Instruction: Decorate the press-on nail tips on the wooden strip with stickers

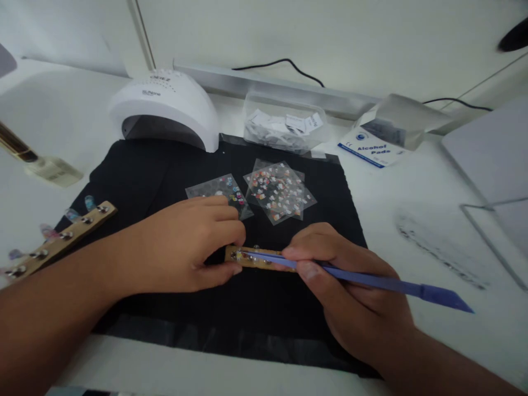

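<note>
A small wooden strip with shiny round studs lies on the black mat. My left hand pinches the strip's left end between thumb and bent fingers. Purple tweezers are gripped in my right hand, their tips over the studs near the strip's left end. Whether the tips hold anything is too small to tell. My right fingers cover the strip's right end. Beyond my hands lie clear sticker sheets with orange and white bits and another sheet partly under my left fingers.
A white lamp stands at the back left, beside a clear box of packets and an open alcohol pads carton. At left are a longer wooden strip with nail tips and a bottle. A clear item lies right.
</note>
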`<state>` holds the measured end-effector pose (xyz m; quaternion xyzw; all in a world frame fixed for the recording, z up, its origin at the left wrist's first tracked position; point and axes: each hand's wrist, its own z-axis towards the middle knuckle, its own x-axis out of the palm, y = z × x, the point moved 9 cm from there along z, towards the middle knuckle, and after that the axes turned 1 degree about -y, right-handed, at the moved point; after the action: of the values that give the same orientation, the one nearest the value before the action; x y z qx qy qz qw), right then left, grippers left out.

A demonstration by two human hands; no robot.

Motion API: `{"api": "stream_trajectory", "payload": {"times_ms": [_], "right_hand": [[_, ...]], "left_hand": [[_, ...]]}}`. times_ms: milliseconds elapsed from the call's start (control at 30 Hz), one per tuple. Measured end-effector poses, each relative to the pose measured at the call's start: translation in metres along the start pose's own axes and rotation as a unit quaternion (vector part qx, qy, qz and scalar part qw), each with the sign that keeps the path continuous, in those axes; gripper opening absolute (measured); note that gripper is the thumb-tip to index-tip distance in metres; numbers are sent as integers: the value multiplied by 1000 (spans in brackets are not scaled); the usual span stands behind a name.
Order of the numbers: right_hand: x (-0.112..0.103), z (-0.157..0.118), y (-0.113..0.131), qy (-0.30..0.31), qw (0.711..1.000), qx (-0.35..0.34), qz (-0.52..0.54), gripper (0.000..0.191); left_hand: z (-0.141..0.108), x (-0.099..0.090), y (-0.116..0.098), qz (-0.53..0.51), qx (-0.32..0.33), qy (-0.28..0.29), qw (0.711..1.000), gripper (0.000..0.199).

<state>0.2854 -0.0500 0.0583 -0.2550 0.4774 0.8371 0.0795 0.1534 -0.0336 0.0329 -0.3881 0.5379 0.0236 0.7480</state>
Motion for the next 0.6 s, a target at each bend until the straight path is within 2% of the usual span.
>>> {"api": "stream_trajectory", "payload": {"times_ms": [600], "right_hand": [[0, 2, 0, 0, 1000, 6, -10, 24]], "left_hand": [[-2, 0, -1, 10, 3, -1, 1000, 6]]}}
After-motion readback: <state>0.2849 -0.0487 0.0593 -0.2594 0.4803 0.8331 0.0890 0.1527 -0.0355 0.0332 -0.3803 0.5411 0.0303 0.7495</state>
